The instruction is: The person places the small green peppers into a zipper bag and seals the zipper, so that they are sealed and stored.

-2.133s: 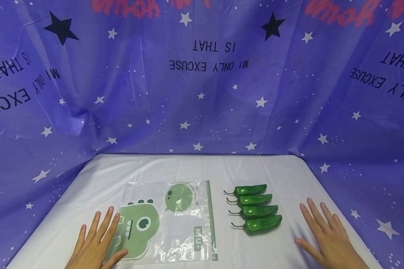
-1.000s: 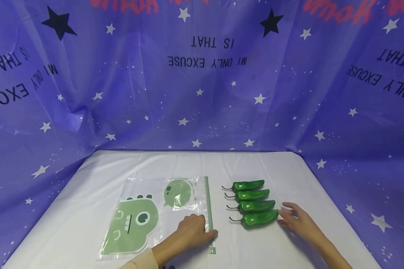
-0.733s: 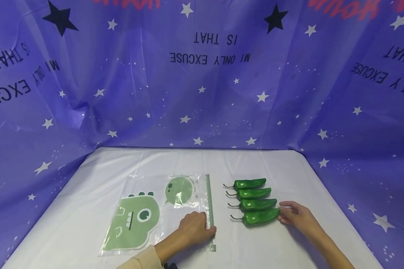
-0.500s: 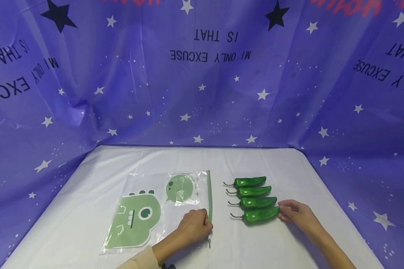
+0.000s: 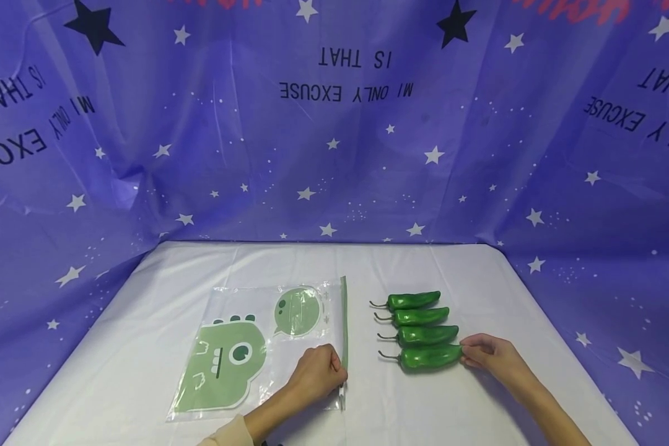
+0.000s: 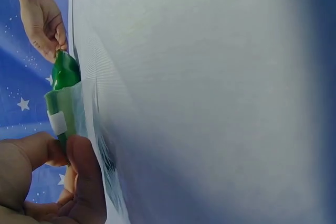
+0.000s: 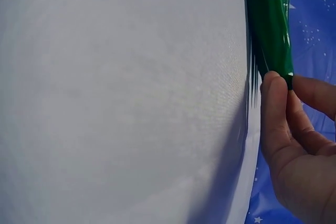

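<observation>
- A cream sleeve (image 5: 231, 432) lies over the left forearm (image 5: 273, 415), on the near side of the clear bag (image 5: 279, 356); its cuff (image 5: 248, 429) looks plain and ends short of the wrist.
- Close by that cuff, also nearer the wearer than the bag, a small dark piece (image 5: 264, 443) shows, too cut off to identify.
- The left hand (image 5: 314, 375) has bare, rounded fingers (image 6: 86, 171).
- Right of the bag, the right hand (image 5: 493, 359) and right forearm (image 5: 546, 409) are bare.

Same pepper (image 7: 272, 22) in both wrist views
</observation>
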`<state>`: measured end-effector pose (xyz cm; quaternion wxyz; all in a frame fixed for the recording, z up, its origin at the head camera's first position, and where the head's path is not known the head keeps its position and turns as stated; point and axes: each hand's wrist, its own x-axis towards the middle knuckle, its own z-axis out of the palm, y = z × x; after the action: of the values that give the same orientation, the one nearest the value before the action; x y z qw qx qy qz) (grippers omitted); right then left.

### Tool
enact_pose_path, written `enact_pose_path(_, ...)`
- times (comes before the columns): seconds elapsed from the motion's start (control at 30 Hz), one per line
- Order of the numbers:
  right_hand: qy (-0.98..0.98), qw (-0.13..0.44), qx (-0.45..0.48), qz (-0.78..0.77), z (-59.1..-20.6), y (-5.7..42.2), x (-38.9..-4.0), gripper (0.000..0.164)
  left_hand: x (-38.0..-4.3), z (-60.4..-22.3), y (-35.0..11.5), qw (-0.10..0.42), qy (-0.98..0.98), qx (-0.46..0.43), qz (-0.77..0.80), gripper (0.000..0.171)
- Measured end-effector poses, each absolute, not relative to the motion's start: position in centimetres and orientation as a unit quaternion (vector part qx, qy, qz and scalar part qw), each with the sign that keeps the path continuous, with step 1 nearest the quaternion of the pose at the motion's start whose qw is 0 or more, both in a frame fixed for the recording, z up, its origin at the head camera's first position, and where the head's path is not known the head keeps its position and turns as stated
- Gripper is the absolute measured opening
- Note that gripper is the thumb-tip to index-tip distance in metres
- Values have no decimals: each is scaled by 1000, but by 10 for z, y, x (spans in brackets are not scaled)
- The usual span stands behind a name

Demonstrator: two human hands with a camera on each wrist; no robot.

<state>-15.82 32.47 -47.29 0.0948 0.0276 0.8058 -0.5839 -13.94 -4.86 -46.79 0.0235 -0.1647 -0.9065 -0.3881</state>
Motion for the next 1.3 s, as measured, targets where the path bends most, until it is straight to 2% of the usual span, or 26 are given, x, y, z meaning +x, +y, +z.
enact_pose_path(0.2,800,112,21,-589,-470,326,-155,40,-139,-469,-49,25,-903,-149,-403,9)
enact_pose_path(0.37,802,105,-5,-588,-468,325,-152,44,-142,-470,-51,42,-908,-142,-392,11)
enact_pose_path(0.7,822,53,0,-568,-453,307,-154,41,-143,-465,-50,111,-917,-150,-354,16)
enact_pose_path(0.93,815,5,-39,-578,-436,282,-172,37,-140,-462,-48,147,-918,-168,-327,16)
enact_pose_path(1.3,830,31,-23,-556,-430,254,-196,35,-136,-462,-46,145,-920,-187,-312,18)
